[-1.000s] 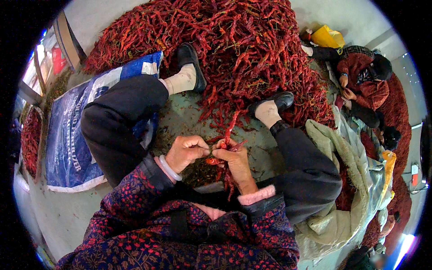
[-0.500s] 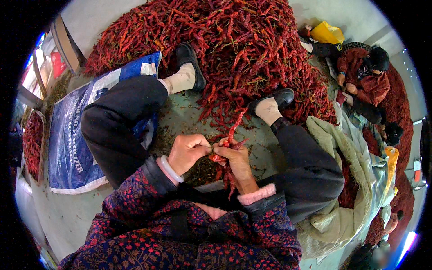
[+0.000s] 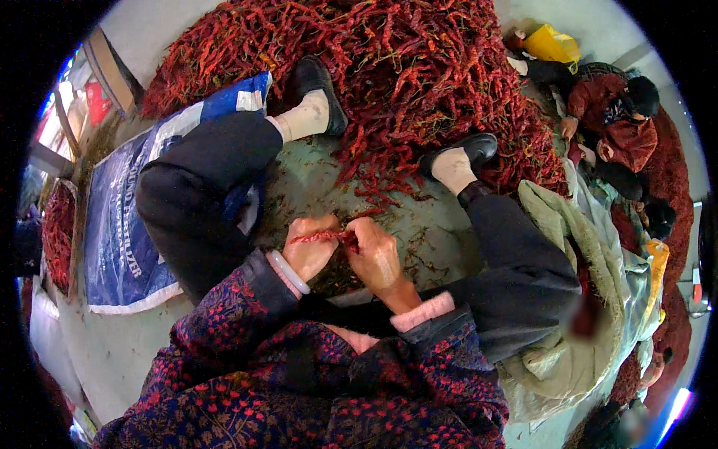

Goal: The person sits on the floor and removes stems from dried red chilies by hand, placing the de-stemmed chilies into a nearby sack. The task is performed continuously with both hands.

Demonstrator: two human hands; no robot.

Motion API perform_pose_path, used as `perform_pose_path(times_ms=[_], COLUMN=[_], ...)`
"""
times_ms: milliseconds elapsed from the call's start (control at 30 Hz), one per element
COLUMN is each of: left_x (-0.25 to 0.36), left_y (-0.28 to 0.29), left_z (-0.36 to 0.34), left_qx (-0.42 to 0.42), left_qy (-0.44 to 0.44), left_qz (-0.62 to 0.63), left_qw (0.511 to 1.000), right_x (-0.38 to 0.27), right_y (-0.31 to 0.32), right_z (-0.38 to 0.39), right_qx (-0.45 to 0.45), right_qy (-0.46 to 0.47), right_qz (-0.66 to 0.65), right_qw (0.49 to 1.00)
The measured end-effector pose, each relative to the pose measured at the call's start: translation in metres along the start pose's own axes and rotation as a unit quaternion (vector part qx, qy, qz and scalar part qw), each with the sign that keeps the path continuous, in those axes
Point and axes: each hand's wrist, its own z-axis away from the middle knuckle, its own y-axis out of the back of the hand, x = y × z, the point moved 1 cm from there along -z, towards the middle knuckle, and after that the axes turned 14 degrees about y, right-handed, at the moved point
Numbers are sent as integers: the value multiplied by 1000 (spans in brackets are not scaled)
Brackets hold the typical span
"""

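Right now, looking on through the head camera, I have the big pile of red chilies (image 3: 359, 75) as my landmark, and the person's two hands are on its near side, apart from it, over the floor (image 3: 299, 176). One wrinkled red chili (image 3: 318, 236) is there between them, lying across the curled fingers of the left hand (image 3: 310, 248), its other end meeting the right hand (image 3: 374, 258). I read the right hand as grasping that end between bent thumb and fingers; the left hand is curled up close beside it, but I can't tell whether its fingertips pinch anything. A pale bangle (image 3: 289, 272) circles the left wrist. Loose chilies spill from the pile's near edge toward the hands. Both black shoes, the left shoe (image 3: 314, 72) and the right shoe (image 3: 481, 147), are at that same near edge, with dark trouser legs bent on either side of the hands. Nearer than the pile and to its left, I see a blue sack (image 3: 120, 224) spread flat on the floor; nearer and to its right, a rumpled pale sack (image 3: 538, 374). Directly right of the pile sits a co-worker (image 3: 624, 142) in a reddish jacket, near a yellow bag (image 3: 553, 45).
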Motion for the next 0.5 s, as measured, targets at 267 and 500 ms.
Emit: perform_pose_path(times_ms=[267, 500], left_x=[-20, 7], left_y=[0, 38], left_z=[-2, -10], left_qx=[21, -98], left_qy=[9, 245], left_qz=[-32, 396], left_qw=[999, 880], right_x=[11, 34], right_y=[-17, 32], right_z=[5, -2], right_qx=[11, 206], right_qy=[-77, -442], right_qz=[-34, -440], right_qw=[996, 754])
